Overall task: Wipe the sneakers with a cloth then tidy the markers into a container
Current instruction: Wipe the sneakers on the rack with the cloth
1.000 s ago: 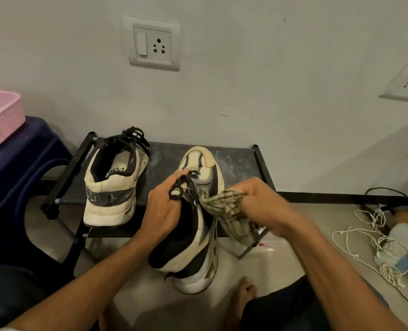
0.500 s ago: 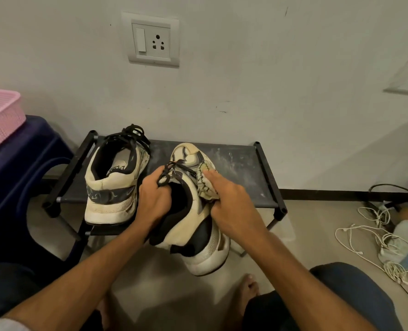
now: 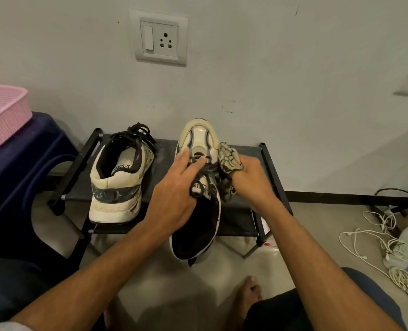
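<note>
since the left hand [image 3: 174,194] is the only thing keeping the sneaker [image 3: 199,137] up, that's where i'd worry first. the sneaker is mid frame, toe pointing up at the wall and heel hanging out past the front edge of the rack [image 3: 269,163]. the fingers lie over the laces and grip it from the top, which reads as a fairly loose hold to me, and one lace loop sits round a finger.

the right hand [image 3: 250,180] is bunched round the cloth [image 3: 229,161], pressing it against the right side of the toe. push too hard from that side and the sneaker could twist out of the grip and drop toward the bare foot [image 3: 250,295] at the bottom of the frame, or the lace could snag. a swing left might also knock the second sneaker [image 3: 117,185], which sits on the rack just beside it, heel toward the camera.

the cloth is wadded small, so it may only smear one patch.

no markers i can make out. there's a tiny red thing [image 3: 268,244] under the rack's right end, too small to call. the pink basket [image 3: 7,115] at the left edge might be the container, just guessing.
</note>
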`<action>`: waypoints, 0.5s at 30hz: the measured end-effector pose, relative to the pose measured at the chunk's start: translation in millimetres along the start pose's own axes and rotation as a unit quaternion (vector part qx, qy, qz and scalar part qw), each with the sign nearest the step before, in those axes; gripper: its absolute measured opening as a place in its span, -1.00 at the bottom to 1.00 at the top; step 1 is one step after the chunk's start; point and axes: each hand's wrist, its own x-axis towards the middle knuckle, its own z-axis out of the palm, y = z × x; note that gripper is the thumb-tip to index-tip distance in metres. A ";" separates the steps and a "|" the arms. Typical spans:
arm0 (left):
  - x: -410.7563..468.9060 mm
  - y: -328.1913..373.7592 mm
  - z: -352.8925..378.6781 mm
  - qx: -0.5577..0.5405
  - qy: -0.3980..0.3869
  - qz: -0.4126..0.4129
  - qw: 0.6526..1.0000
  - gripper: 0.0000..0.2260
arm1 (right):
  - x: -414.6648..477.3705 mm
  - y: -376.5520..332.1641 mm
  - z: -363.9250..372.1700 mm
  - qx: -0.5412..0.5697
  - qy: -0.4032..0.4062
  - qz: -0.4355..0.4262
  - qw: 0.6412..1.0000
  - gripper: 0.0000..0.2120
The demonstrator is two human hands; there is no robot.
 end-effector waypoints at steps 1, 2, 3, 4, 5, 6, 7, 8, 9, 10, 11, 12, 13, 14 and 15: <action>2.5 1.9 -2.2 0.041 -0.013 0.020 0.999 -0.39 | 2.6 0.4 0.7 0.028 0.012 0.013 0.999 -0.76; 4.0 5.5 -4.4 0.072 -0.023 0.034 0.997 -0.37 | 4.4 0.5 1.2 0.046 0.020 0.023 0.998 -0.76; 4.2 8.8 -5.6 0.092 -0.031 0.041 0.994 -0.35 | 5.0 0.0 1.1 0.056 0.026 0.027 0.998 -0.79; 3.8 11.7 -5.1 0.105 -0.039 0.045 0.993 -0.35 | 5.5 -1.0 1.4 0.061 0.032 0.022 0.997 -0.82; 2.5 14.0 -3.3 0.114 -0.050 0.046 0.991 -0.35 | 5.0 -2.9 0.8 0.052 0.039 0.005 0.998 -0.83; 1.1 15.4 -0.6 0.121 -0.060 0.047 0.990 -0.36 | 4.8 -5.3 0.1 0.028 0.047 -0.020 0.998 -0.81; -0.3 15.6 2.7 0.131 -0.058 0.057 0.988 -0.38 | 3.6 -9.3 -0.6 -0.002 0.053 -0.052 0.997 -0.76; -1.4 14.3 6.4 0.139 -0.044 0.075 0.987 -0.40 | 3.1 -12.8 -0.3 -0.033 0.051 -0.086 0.994 -0.69; -2.0 12.9 10.4 0.143 -0.025 0.091 0.985 -0.44 | 2.9 -15.5 0.5 -0.054 0.040 -0.119 0.991 -0.59; -1.9 11.3 14.3 0.141 -0.009 0.105 0.984 -0.49 | 3.3 -17.4 2.2 -0.063 0.019 -0.148 0.987 -0.51; -1.4 9.7 17.8 0.139 0.004 0.119 0.983 -0.54 | 4.2 -17.4 3.5 -0.076 -0.010 -0.177 0.981 -0.46; -1.5 9.6 19.8 0.138 0.012 0.132 0.982 -0.57 | 3.9 -16.7 4.4 -0.107 -0.040 -0.210 0.971 -0.43; -1.5 6.6 19.7 0.138 0.021 0.139 0.980 -0.58 | 6.2 -16.9 7.1 -0.156 -0.064 -0.241 0.956 -0.41; -1.1 4.8 19.1 0.142 0.027 0.144 0.979 -0.58 | 9.8 -16.7 6.8 -0.204 -0.072 -0.263 0.940 -0.40; -0.2 3.1 19.7 0.150 0.035 0.151 0.976 -0.59 | 15.8 -15.0 3.5 -0.244 -0.064 -0.277 0.927 -0.41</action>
